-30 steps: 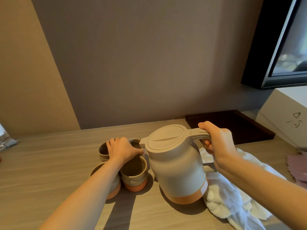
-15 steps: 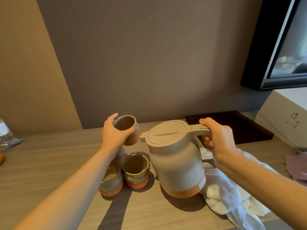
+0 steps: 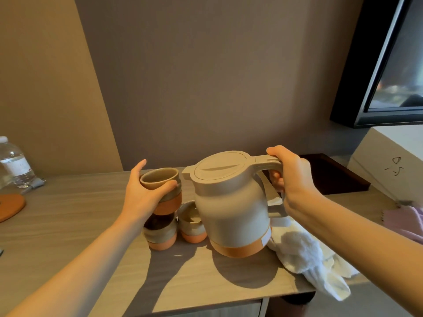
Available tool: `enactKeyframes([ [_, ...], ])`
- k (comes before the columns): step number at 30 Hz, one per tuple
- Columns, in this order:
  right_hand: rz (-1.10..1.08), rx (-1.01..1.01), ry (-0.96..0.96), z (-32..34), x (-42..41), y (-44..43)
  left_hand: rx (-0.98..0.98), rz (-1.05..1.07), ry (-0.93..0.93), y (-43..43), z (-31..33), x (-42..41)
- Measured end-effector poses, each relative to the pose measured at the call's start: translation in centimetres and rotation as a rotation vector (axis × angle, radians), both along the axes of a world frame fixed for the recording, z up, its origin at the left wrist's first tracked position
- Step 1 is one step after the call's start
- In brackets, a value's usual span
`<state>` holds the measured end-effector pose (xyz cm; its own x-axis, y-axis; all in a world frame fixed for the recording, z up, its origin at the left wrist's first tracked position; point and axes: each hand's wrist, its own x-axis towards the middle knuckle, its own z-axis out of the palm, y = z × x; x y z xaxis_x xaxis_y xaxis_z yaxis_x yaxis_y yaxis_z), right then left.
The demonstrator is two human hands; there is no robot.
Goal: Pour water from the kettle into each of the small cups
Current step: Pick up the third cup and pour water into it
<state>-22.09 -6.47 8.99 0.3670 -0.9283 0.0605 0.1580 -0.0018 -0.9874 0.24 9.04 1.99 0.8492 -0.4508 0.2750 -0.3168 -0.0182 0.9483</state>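
Kettle [image 3: 231,202] lifted higher – cup [image 3: 162,186] now beside its spout

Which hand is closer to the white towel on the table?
The right. The right hand grips the kettle handle just above the white towel; the left hand holds a cup beyond the kettle.

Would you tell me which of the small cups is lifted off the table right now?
The cup gripped in the left hand, beside the kettle spout. The other two visible cups stand on the table below.
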Motion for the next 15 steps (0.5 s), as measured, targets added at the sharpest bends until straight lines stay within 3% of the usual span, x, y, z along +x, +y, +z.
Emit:
enactKeyframes([
  [15, 0.046, -0.116, 0.099, 1.6, -0.3, 3.5, 0.140, -0.116, -0.148, 4.8, -2.1, -2.4],
])
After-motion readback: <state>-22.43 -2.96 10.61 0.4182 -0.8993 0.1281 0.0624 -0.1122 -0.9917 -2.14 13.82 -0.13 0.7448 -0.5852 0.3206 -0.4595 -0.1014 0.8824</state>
